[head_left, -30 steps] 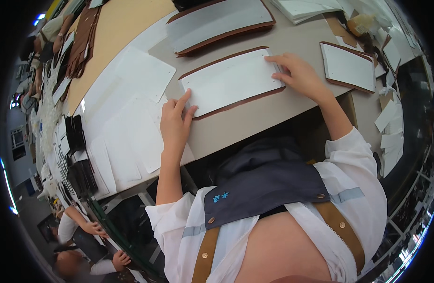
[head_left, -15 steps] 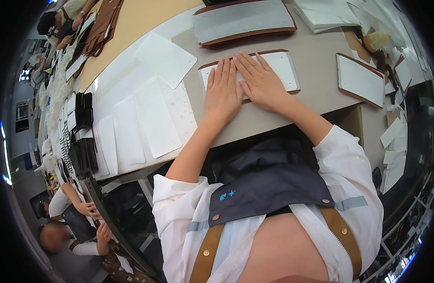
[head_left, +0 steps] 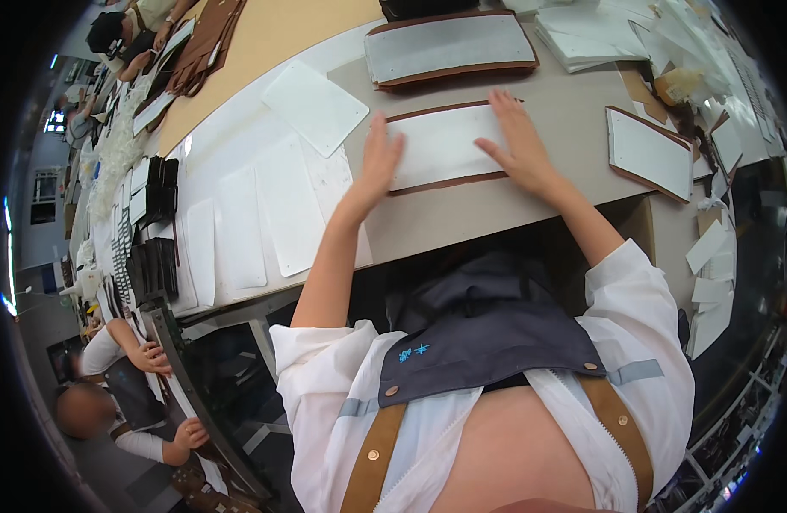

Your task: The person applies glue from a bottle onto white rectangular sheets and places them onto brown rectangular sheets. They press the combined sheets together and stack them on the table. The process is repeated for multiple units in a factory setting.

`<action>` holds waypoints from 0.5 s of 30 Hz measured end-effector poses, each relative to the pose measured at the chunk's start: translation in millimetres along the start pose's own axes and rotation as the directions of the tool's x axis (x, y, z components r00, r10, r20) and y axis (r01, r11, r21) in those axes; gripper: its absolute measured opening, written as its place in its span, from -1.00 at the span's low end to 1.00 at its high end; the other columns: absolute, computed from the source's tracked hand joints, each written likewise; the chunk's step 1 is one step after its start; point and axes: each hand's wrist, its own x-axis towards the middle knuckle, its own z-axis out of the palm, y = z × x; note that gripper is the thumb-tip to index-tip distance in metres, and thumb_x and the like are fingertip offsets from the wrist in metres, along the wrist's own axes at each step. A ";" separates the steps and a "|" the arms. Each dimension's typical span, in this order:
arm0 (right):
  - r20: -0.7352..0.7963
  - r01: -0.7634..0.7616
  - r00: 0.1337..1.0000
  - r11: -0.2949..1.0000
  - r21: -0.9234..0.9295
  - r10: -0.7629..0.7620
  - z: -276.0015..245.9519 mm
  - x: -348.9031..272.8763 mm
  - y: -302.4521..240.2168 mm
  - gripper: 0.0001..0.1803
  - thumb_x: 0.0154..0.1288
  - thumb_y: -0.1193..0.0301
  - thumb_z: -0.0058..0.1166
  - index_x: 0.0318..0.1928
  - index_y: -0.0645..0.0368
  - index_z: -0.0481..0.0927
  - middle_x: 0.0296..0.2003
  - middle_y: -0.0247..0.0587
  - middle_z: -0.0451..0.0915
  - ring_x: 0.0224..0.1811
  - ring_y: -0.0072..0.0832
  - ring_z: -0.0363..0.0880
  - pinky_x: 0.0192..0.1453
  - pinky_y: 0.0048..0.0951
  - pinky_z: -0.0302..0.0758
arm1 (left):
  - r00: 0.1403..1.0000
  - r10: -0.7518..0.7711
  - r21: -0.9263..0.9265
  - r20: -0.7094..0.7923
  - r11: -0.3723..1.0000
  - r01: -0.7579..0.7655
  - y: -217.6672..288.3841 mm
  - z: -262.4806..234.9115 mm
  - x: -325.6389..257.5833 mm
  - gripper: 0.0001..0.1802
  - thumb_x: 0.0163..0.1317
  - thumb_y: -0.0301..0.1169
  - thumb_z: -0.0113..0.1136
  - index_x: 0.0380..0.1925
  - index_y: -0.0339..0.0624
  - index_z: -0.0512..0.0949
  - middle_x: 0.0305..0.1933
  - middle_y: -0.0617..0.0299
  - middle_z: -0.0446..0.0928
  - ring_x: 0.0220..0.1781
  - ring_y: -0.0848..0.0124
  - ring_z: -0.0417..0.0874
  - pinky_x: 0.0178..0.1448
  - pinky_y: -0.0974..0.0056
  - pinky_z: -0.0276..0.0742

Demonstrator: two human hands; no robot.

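Note:
A white panel with brown edging along its far and near sides (head_left: 449,145) lies flat on the grey work surface in front of me. At its left end rests my left hand (head_left: 377,162), fingers stretched out and pointing away from me. Over the right end lies my right hand (head_left: 521,147), thumb spread from the fingers and hiding that corner. Neither hand grips anything. Just beyond is a stack of similar white panels with brown edges (head_left: 451,50).
Another brown-edged panel (head_left: 650,154) lies at the right, near scraps and loose white sheets (head_left: 594,38). Several white sheets (head_left: 316,107) spread to the left, beside dark stacked pieces (head_left: 158,192). Two co-workers (head_left: 137,393) sit along the left side.
My hands were together on the middle of the panel; they have moved apart to its two ends. The co-worker at the lower left has moved their hands apart.

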 end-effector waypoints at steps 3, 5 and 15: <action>-0.049 -0.122 0.989 0.961 0.248 0.138 -26.2 -22.1 3.8 -0.19 0.55 0.15 0.03 0.57 0.31 0.04 0.59 0.09 0.04 0.67 -0.12 -0.08 0.68 -0.18 -0.12 | 0.993 -0.114 -0.324 -0.010 0.940 0.104 14.0 -32.5 -15.4 -0.16 0.58 0.09 -0.19 0.61 -0.23 -0.09 0.70 -0.02 -0.11 0.73 0.09 -0.14 0.71 -0.02 -0.18; -0.026 -0.190 0.973 0.862 0.471 0.229 -33.5 -39.8 -4.8 -0.21 0.55 0.25 0.04 0.58 0.32 0.02 0.60 0.06 0.02 0.68 -0.17 -0.09 0.69 -0.22 -0.12 | 0.980 -0.197 -0.519 0.013 0.837 0.175 23.6 -48.8 -35.0 -0.16 0.61 0.06 -0.20 0.60 -0.30 -0.13 0.70 -0.05 -0.13 0.73 0.10 -0.14 0.70 -0.02 -0.10; 0.079 -0.249 0.923 0.429 0.869 0.376 -27.8 -56.0 -3.3 -0.23 0.54 0.42 0.04 0.58 0.35 -0.03 0.59 0.03 0.03 0.67 -0.25 -0.08 0.71 -0.23 -0.20 | 0.992 -0.113 -0.118 -0.050 0.987 0.106 1.2 -37.5 -4.1 -0.60 0.48 -0.19 0.20 0.04 -0.36 0.56 -0.24 0.29 0.55 -0.25 0.51 0.47 -0.16 0.38 0.39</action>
